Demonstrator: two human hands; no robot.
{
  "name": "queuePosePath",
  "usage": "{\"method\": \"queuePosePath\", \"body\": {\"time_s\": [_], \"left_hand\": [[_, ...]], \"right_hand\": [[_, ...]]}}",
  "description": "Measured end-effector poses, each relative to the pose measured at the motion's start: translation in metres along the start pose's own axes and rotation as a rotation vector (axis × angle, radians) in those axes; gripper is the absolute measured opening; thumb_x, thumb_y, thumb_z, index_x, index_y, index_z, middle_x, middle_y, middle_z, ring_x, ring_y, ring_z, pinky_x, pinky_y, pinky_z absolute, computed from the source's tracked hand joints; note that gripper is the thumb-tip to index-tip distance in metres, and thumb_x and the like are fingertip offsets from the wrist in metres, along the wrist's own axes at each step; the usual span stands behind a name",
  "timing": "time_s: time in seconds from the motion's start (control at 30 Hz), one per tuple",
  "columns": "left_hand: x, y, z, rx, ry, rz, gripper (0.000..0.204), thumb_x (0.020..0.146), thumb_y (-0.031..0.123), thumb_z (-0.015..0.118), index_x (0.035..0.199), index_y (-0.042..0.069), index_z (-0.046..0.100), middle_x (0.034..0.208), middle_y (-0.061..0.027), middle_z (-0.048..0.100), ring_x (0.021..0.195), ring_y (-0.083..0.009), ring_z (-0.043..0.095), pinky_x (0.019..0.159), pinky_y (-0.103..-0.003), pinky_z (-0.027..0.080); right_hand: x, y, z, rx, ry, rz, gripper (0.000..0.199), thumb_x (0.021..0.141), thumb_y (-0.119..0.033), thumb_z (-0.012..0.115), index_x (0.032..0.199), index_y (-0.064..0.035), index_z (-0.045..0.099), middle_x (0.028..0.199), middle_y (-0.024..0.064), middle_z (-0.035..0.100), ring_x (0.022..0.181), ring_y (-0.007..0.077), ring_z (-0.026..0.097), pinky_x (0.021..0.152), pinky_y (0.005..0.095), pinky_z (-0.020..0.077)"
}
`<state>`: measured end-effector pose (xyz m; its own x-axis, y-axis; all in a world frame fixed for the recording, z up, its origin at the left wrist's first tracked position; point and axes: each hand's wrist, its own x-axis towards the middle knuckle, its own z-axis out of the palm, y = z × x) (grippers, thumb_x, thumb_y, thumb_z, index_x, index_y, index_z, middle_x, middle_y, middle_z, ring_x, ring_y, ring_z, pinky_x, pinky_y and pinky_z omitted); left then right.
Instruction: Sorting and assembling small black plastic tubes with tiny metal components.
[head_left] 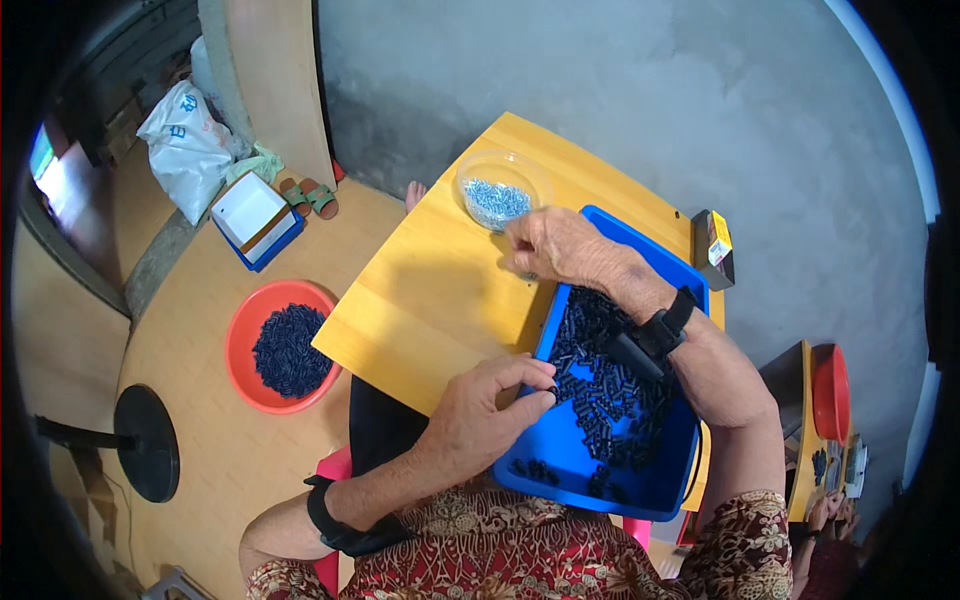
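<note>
My left hand (pixel 478 412) is at the near left edge of the blue tray (pixel 545 492), thumb and forefinger pinched on a small black cylindrical piece (pixel 553 393). Inside the tray lie many loose pieces (pixel 605 400) of the same sort, short and black. My right hand (pixel 560 246) hovers over the tray's far left corner, beside a clear round bowl (pixel 505 162) of small silvery metal pins (pixel 497 200). Its fingers are curled together; anything between them is hidden. Each wrist wears a black band.
The yellow table (pixel 400 325) carries tray and bowl; a small dark box (pixel 713 248) stands at its right edge. On the floor to the left are a red basin (pixel 243 368) of black pieces, a round black stand base (pixel 147 444), slippers (pixel 318 198) and a white sack (pixel 187 150).
</note>
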<state>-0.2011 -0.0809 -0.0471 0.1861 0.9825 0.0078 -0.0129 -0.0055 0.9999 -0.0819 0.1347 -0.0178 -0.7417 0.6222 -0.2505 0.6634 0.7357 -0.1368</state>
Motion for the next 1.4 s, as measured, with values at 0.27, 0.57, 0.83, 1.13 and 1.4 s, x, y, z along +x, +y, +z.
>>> {"method": "queuePosePath", "body": {"time_s": [0.27, 0.57, 0.83, 1.13, 1.4], "left_hand": [[0.004, 0.005, 0.001, -0.010, -0.015, -0.008, 0.014, 0.090, 0.007, 0.067, 0.102, -0.001, 0.068, 0.120, -0.0116, 0.065, 0.117, -0.0181, 0.057, 0.103, -0.033, 0.043], [0.005, -0.003, 0.003, -0.066, 0.030, -0.011, 0.018, 0.090, 0.012, 0.068, 0.103, 0.000, 0.067, 0.114, -0.0115, 0.067, 0.113, -0.0218, 0.060, 0.099, -0.034, 0.045], [0.005, -0.003, 0.003, -0.016, 0.062, 0.029, 0.016, 0.089, 0.012, 0.068, 0.101, 0.001, 0.067, 0.113, -0.0117, 0.067, 0.113, -0.0238, 0.060, 0.100, -0.035, 0.045], [0.005, 0.000, 0.008, -0.048, 0.054, 0.000, 0.014, 0.088, 0.008, 0.068, 0.100, 0.000, 0.067, 0.114, -0.0112, 0.067, 0.112, -0.0215, 0.061, 0.099, -0.033, 0.045], [0.004, 0.003, 0.001, -0.036, 0.044, -0.024, 0.015, 0.090, 0.004, 0.067, 0.104, 0.000, 0.067, 0.123, -0.0122, 0.062, 0.109, -0.0150, 0.059, 0.097, -0.029, 0.047]], "right_hand": [[0.028, 0.021, 0.022, -0.372, 0.494, -0.178, 0.018, 0.075, -0.017, 0.071, 0.088, -0.0048, 0.070, 0.088, 0.0140, 0.069, 0.092, 0.0335, 0.065, 0.080, 0.0457, 0.0532], [-0.019, 0.002, -0.031, -0.330, 0.613, -0.185, 0.015, 0.074, -0.008, 0.066, 0.088, -0.0041, 0.068, 0.088, 0.0147, 0.070, 0.089, 0.0315, 0.065, 0.078, 0.0426, 0.0541], [-0.138, 0.003, -0.044, -0.313, 0.530, -0.129, 0.008, 0.077, -0.008, 0.065, 0.081, -0.0039, 0.060, 0.078, 0.0103, 0.061, 0.081, 0.0296, 0.059, 0.071, 0.0420, 0.0502], [-0.192, 0.040, 0.021, -0.366, 0.330, 0.060, 0.014, 0.074, -0.012, 0.070, 0.086, -0.0084, 0.062, 0.086, 0.0069, 0.061, 0.092, 0.0250, 0.058, 0.080, 0.0382, 0.0468], [-0.196, 0.041, -0.028, 0.012, 0.521, 0.053, 0.019, 0.086, -0.019, 0.069, 0.095, -0.0020, 0.065, 0.090, 0.0162, 0.065, 0.090, 0.0356, 0.062, 0.079, 0.0448, 0.0507]]}}
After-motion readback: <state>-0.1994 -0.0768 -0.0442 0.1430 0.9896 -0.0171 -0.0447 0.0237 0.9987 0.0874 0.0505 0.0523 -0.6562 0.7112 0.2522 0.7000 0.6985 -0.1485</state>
